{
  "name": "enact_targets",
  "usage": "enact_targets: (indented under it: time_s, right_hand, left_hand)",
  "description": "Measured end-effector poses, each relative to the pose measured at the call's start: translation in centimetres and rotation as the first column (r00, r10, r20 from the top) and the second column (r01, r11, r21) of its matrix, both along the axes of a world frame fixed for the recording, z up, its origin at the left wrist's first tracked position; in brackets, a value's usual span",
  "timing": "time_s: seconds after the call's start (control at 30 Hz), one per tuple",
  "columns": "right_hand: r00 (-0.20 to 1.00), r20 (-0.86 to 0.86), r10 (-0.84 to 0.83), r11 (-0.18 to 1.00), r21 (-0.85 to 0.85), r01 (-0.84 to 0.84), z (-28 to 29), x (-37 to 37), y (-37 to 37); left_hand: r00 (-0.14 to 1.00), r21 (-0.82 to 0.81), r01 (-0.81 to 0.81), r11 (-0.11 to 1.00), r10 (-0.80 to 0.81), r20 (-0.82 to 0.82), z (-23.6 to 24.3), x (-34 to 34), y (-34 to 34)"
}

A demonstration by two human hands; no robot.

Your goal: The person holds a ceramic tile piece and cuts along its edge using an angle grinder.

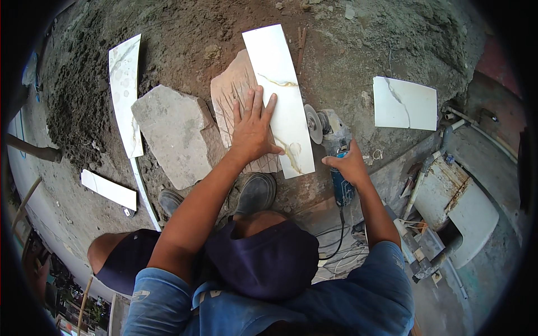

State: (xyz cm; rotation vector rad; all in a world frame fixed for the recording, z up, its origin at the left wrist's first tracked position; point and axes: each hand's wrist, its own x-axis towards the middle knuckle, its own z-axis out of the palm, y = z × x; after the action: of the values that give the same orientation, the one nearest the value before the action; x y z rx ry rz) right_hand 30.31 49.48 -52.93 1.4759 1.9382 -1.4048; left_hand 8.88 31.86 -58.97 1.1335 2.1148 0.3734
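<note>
My left hand (255, 126) lies flat with its fingers spread, across the left edge of a long white tile (273, 56) with gold-brown veins. Part of that hand rests over a scored, pinkish stone slab (227, 92) beneath the tile. My right hand (348, 165) is wrapped round the body of a blue and grey angle grinder (343, 187). The grinder's round disc (314, 124) stands close beside the tile's right edge; whether it touches the tile, I cannot tell. A black cord (341, 224) runs back from the grinder.
Broken grey concrete (171, 131) lies left of the slab. White tile pieces (124, 84) lie at left, with a tape measure's extended blade (144, 193) alongside. Another tile (404, 103) is at right. Pipes and a rusty white basin-like object (473, 215) stand lower right. My boot (256, 193) is near the slab.
</note>
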Motion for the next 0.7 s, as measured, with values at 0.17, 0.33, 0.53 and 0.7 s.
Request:
enact_targets:
  time_s: [0.17,0.33,0.53,0.7]
  right_hand:
    - [1.0,-0.01,-0.001,1.0,-0.015,0.0,0.0,-1.3,0.5]
    - [1.0,0.025,0.004,1.0,0.01,-0.004,-0.1,-2.2,0.9]
    - [0.999,0.01,0.041,0.998,0.054,-0.042,-0.5,-3.2,1.4]
    - [0.999,0.009,0.045,0.998,0.033,-0.045,-0.8,-4.2,1.9]
  left_hand:
    - [1.0,0.006,-0.001,1.0,0.001,0.002,-0.1,0.0,0.0]
    - [1.0,0.001,0.012,1.0,-0.012,-0.013,0.0,-0.1,-0.1]
    - [1.0,-0.006,0.012,1.0,-0.012,0.002,0.1,-0.2,0.0]
    - [1.0,0.003,0.004,1.0,-0.004,0.016,0.1,-0.3,-0.1]
